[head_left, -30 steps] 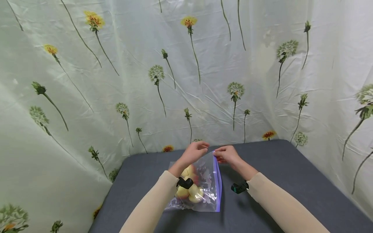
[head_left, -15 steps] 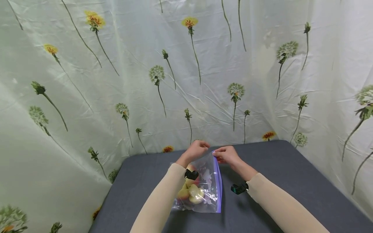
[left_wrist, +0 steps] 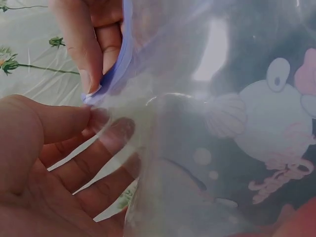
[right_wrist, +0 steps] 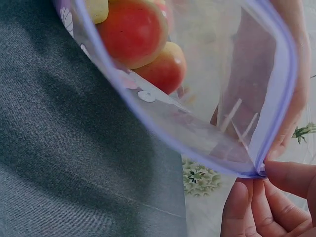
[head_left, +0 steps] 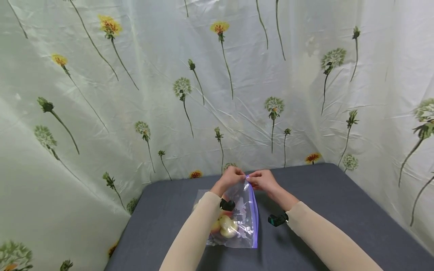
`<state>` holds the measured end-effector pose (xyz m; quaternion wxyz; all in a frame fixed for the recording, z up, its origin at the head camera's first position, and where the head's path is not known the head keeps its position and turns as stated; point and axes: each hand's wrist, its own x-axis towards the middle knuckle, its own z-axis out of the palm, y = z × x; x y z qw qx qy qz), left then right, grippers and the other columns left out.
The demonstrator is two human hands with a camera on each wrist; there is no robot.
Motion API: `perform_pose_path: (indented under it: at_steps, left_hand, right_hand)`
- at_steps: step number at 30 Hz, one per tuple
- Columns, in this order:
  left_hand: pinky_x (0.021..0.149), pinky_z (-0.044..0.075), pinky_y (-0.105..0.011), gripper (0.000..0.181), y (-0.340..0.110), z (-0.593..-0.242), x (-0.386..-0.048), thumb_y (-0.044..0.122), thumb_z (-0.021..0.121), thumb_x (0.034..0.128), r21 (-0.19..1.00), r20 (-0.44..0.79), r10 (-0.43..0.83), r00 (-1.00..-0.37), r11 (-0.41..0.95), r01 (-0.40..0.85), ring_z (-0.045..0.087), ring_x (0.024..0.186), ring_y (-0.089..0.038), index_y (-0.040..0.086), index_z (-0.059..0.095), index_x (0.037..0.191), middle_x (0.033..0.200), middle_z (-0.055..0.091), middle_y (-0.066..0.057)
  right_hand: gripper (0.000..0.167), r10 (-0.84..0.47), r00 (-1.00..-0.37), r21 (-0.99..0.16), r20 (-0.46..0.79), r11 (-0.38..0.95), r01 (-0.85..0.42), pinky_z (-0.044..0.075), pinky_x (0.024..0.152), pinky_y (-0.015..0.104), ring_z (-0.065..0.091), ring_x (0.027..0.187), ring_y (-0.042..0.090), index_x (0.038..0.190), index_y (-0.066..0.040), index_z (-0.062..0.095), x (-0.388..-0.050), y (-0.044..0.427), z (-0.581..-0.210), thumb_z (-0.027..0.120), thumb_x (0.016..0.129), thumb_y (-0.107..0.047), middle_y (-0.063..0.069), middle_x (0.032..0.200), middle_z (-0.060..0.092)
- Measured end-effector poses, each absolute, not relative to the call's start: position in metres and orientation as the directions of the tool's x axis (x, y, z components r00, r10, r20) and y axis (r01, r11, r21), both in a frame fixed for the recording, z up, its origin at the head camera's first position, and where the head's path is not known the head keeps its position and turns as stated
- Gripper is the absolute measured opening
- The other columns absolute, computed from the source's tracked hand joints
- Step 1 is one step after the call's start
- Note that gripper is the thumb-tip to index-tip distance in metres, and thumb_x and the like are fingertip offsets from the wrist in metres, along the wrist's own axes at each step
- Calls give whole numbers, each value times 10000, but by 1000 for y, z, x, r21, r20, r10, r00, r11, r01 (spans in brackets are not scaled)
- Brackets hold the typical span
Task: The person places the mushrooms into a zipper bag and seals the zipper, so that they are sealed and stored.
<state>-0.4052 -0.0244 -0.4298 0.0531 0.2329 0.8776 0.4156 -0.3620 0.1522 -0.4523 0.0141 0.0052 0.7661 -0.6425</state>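
Observation:
A clear zip bag (head_left: 241,210) with a purple zip strip (head_left: 254,222) stands on the table, its mouth to the right. Inside lie several round red-and-yellow fruits (head_left: 229,227), partly hidden by the left sleeve. My right hand (head_left: 266,180) pinches the far end of the purple strip at the bag's corner. Just beside it, my left hand (head_left: 231,177) pinches the bag's edge; in the left wrist view its thumb lies in front and its fingers show through the film. The right wrist view shows the mouth parted, with a red fruit (right_wrist: 131,34) within.
A dark grey table (head_left: 173,214) spreads beneath the bag. Behind and along both sides hangs a pale curtain (head_left: 162,94) printed with dandelions. Printed pink and white figures (left_wrist: 271,118) decorate the bag's side.
My left hand has moved right toward the corner and now pinches the bag's edge, where before its fingers stood off it. The right hand keeps its grip in the same spot.

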Motion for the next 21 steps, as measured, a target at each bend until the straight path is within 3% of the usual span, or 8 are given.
perform_pose_path:
  at_steps: [12, 21]
  left_hand:
    - [590, 404, -245, 156, -18, -435, -405, 62, 694, 914, 739, 141, 421, -896, 557, 378, 508, 646, -112, 40, 722, 762, 701, 639, 1]
    - [587, 399, -247, 167, -18, -436, -403, 75, 685, 895, 728, 151, 390, -908, 578, 369, 490, 626, -110, 40, 715, 735, 649, 596, 36]
  right_hand:
    - [201, -9, -1000, -985, -29, 170, 27, 583, 698, 373, 680, 698, 154, 1045, 55, 734, -363, 148, -454, 733, 925, -106, 78, 829, 727]
    - [180, -25, -1000, -977, 17, 212, -22, 581, 672, 371, 684, 687, 170, 1012, 58, 749, -363, 147, -455, 725, 930, -101, 97, 818, 729]
